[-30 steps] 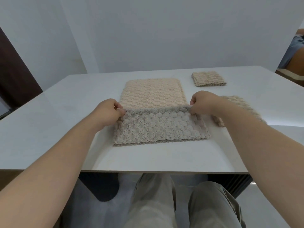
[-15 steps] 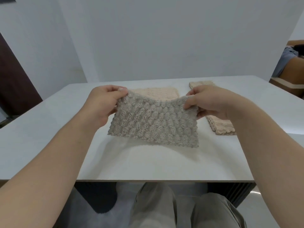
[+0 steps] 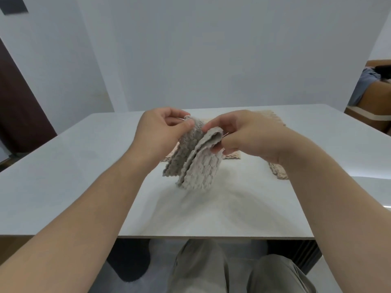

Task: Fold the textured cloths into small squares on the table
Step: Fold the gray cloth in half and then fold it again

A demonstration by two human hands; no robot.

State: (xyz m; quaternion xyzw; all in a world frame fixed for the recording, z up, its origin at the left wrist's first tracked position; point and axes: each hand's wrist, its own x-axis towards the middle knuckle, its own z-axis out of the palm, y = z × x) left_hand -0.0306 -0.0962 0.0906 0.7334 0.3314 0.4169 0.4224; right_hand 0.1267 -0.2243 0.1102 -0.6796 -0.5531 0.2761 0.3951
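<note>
A grey textured cloth (image 3: 195, 163) hangs in the air above the white table (image 3: 63, 176), bent into a fold with its two halves close together. My left hand (image 3: 160, 132) pinches its left top corner. My right hand (image 3: 243, 134) pinches the right top edge, close to the left hand. A beige cloth (image 3: 231, 156) lies flat on the table behind, mostly hidden by the grey cloth and my hands. Another beige cloth (image 3: 278, 171) shows under my right wrist.
A folded beige cloth (image 3: 273, 116) lies far back on the table, partly hidden by my right hand. The table's near edge (image 3: 211, 237) runs above my knees. A person sits at the far right (image 3: 368, 81). A dark door (image 3: 17, 106) stands at the left.
Both hands lifted the grey cloth off the table and moved together, bringing its two ends close so the cloth hangs folded in half.
</note>
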